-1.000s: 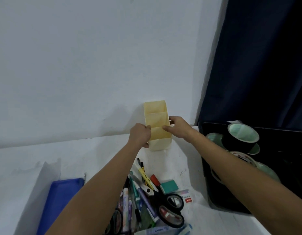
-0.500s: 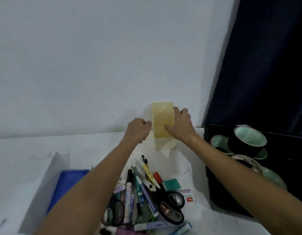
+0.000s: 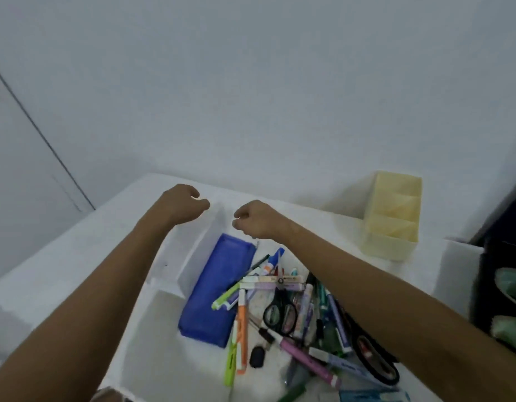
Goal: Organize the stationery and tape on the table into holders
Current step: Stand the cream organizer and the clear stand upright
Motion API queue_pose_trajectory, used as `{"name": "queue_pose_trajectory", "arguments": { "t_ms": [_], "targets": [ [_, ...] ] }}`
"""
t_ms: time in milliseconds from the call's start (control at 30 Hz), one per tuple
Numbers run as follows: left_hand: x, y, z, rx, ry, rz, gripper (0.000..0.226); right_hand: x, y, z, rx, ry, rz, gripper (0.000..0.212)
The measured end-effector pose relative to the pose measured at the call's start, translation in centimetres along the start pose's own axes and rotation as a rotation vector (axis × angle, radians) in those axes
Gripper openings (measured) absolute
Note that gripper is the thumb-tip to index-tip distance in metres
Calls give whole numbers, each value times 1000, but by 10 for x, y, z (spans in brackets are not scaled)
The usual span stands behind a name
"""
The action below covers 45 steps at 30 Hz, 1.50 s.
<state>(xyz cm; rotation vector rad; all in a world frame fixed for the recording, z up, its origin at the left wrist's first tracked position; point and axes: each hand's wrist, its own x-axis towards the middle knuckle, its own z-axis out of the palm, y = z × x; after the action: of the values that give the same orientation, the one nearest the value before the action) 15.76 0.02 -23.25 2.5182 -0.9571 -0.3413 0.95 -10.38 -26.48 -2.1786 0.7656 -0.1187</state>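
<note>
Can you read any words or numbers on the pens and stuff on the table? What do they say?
No text can be read here.
Pale markers: there is a small dark mark, too blurred to read.
Light blue packet at the bottom edge: there is print on it, too blurred to read.
Yellow holder and blue pencil case: no writing shows.

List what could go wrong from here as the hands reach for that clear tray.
1. The clear tray is nearly invisible against the white table; the left hand and right hand, both holding nothing, could misjudge its walls.
2. The blue pouch lies against the tray's side, so shifting the tray may drag it into the pen pile.
3. The scissors lie tangled among the pens and could snag.
</note>
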Motion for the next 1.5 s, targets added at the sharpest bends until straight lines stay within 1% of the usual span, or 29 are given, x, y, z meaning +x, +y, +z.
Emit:
{"name": "queue_pose_trajectory", "arguments": {
  "t_ms": [100,133,167,267,333,400,467,533,600,633,667,700,733,800,833,867,900,933,967,1033,1100,1167,1200,1233,1267,1300,1367,1433,1500],
  "targets": [
    [-11,-37,7,152,-162,-107,97,9,-9,32,82,-152,66,41],
    [-15,-43,12,148,-198,-127,107,11,-10,39,109,-187,81,40],
    [-20,-47,16,117,-207,-137,110,11,-9,45,140,-216,91,40],
    [-28,-45,24,29,-123,-140,100,12,-4,50,294,-263,136,47],
    [-31,-35,25,47,-44,-132,89,9,-1,46,409,-266,164,43],
    [-31,-20,24,70,52,-68,73,5,0,33,553,-234,195,46],
    [-31,-2,21,48,171,39,57,0,0,15,715,-215,207,47],
    [-32,19,16,-64,280,163,47,-3,5,-9,820,-145,189,48],
    [-33,41,11,-292,288,245,38,-4,14,-37,843,6,174,62],
    [-32,51,9,-468,236,253,32,-7,18,-51,845,81,162,70],
    [-31,61,8,-673,141,239,25,-10,24,-66,840,120,145,79],
    [-32,69,8,-870,20,216,20,-15,28,-79,841,117,123,87],
    [-33,78,9,-1024,-119,194,19,-22,33,-92,852,97,89,89],
    [-36,89,15,-1196,-340,128,28,-35,41,-112,935,28,11,81],
    [-35,96,19,-1227,-405,96,31,-41,44,-120,986,13,-20,74],
    [-34,96,23,-1249,-424,61,33,-45,45,-122,997,9,-38,64],
    [-33,103,27,-1254,-449,40,33,-50,48,-126,969,58,-54,50],
    [-32,109,31,-1244,-468,33,32,-52,51,-128,918,143,-57,36],
    [-29,114,36,-1204,-464,39,31,-54,53,-129,863,238,-40,26],
    [-26,127,47,-992,-404,86,28,-54,63,-131,753,417,17,24],
    [-26,136,56,-787,-346,154,31,-53,73,-128,680,560,45,26],
    [-31,145,60,-685,-274,245,32,-52,79,-123,610,693,62,28],
    [-34,148,61,-675,-273,280,35,-52,81,-121,574,744,55,29],
    [-36,151,61,-686,-301,314,32,-53,82,-119,536,780,39,31],
    [-36,154,61,-648,-328,355,27,-54,84,-117,499,803,23,32],
    [-36,155,62,-555,-339,413,28,-55,85,-116,471,813,13,33],
    [-34,153,67,-406,-370,471,56,-56,89,-115,448,828,19,33],
    [-34,149,71,-420,-407,443,78,-54,92,-119,505,858,82,31],
    [-35,142,76,-475,-425,429,94,-51,96,-125,692,851,199,30]
  ]
}}
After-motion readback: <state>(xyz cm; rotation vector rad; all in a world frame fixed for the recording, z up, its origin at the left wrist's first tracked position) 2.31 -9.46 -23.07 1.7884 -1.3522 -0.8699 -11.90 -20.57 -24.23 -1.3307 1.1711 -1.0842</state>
